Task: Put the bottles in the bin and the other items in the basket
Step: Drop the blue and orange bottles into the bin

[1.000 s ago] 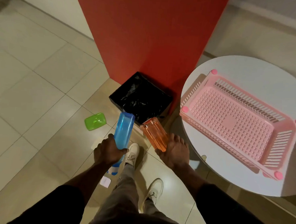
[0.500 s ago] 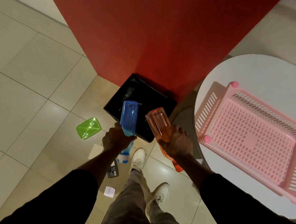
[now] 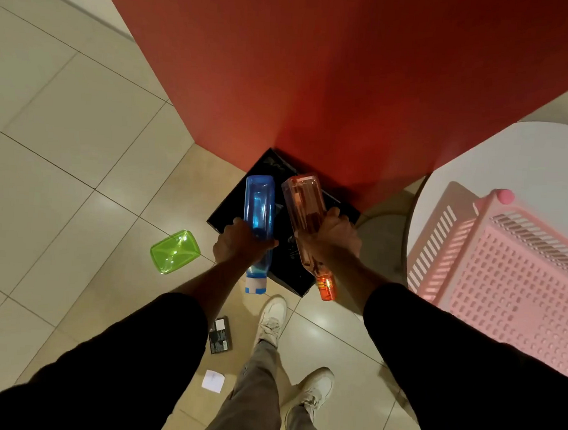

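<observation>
My left hand (image 3: 237,247) grips a clear blue bottle (image 3: 259,210), cap end toward me. My right hand (image 3: 332,239) grips a clear orange bottle (image 3: 305,204), also cap toward me. Both bottles hang side by side over the black lined bin (image 3: 229,211) that stands on the floor against the red wall. The pink slotted basket (image 3: 505,268) sits on the round white table (image 3: 499,158) at the right. A green plastic dish (image 3: 175,251), a small black packet (image 3: 220,335) and a white paper scrap (image 3: 213,381) lie on the floor tiles.
The red wall (image 3: 318,67) rises straight behind the bin. My two feet in white shoes (image 3: 271,317) stand just short of the bin. Beige floor tiles (image 3: 64,135) stretch to the left.
I have stepped closer to the bin. Both hands carried the bottles forward, so they now hang over the bin's opening rather than in front of it.
</observation>
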{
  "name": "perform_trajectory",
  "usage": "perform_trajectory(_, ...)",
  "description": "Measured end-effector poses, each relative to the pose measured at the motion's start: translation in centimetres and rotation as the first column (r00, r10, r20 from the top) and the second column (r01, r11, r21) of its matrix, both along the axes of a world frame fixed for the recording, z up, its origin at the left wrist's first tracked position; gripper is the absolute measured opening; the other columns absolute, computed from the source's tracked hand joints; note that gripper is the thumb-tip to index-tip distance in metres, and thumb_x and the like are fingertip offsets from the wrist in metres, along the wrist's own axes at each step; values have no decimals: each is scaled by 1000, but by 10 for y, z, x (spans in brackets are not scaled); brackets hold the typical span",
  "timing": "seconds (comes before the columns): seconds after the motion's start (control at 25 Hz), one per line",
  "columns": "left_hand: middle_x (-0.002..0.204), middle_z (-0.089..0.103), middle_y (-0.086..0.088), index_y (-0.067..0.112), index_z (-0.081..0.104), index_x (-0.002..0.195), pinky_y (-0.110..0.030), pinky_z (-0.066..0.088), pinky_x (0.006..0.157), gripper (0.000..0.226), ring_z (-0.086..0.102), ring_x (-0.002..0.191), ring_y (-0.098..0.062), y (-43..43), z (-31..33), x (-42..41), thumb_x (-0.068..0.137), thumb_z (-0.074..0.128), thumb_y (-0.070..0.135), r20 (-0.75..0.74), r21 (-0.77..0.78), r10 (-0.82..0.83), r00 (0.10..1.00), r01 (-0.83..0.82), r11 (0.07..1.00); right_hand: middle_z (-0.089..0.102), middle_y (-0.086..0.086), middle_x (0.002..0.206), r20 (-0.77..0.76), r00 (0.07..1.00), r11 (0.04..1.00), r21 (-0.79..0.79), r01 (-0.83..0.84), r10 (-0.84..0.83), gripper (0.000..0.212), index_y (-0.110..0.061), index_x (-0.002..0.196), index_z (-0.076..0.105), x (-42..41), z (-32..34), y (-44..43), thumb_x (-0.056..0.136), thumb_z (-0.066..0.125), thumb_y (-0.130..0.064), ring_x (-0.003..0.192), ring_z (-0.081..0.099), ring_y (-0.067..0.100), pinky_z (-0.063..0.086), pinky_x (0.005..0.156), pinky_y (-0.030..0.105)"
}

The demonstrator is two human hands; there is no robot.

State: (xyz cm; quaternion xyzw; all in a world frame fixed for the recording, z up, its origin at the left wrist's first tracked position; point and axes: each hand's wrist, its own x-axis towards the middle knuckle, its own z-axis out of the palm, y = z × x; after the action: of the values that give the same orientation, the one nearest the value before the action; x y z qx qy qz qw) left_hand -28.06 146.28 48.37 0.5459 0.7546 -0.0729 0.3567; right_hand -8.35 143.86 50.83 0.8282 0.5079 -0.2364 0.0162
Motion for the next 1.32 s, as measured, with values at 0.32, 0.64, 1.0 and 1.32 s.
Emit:
perform_trajectory(0.32,119,68,-10,10,50,131,-46,60,87,100,70,107,-34,31,-21,9,66,83,77,17,17,28,999,-28,999,67,13,125,31,998,998,-11,62,-61,106,-13,134,54,-2,-20,42,66,57,-94,114,66,35,52,91,44)
perform_trajectory(0.64,133,57,-18,3,44,139,-50,55,96,81,60,121,-39,-17,-22,-14,84,78,51,-19,83,-195,981,196,977,62,15,131,-44,999,984,-175,-35,28,76,-17,136,47,24,-23,-9,80,71,-63,122,60,37,52,94,47)
perform_trajectory(1.0,164,32,-14,7,28,158,-43,37,123,94,31,153,-31,-97,5,14,88,77,47,-16,144,-700,714,694,705,60,11,131,-113,993,988,-145,-50,34,74,-17,145,41,14,3,-113,89,65,-59,119,60,32,51,97,44)
perform_trajectory(1.32,174,-3,-25,2,4,166,-49,11,132,102,-2,162,-40,-153,25,46,97,60,52,-120,83,-955,271,961,262,58,12,135,-48,999,988,-154,-11,4,72,-13,144,40,8,24,-237,91,61,-57,123,53,32,45,103,43)
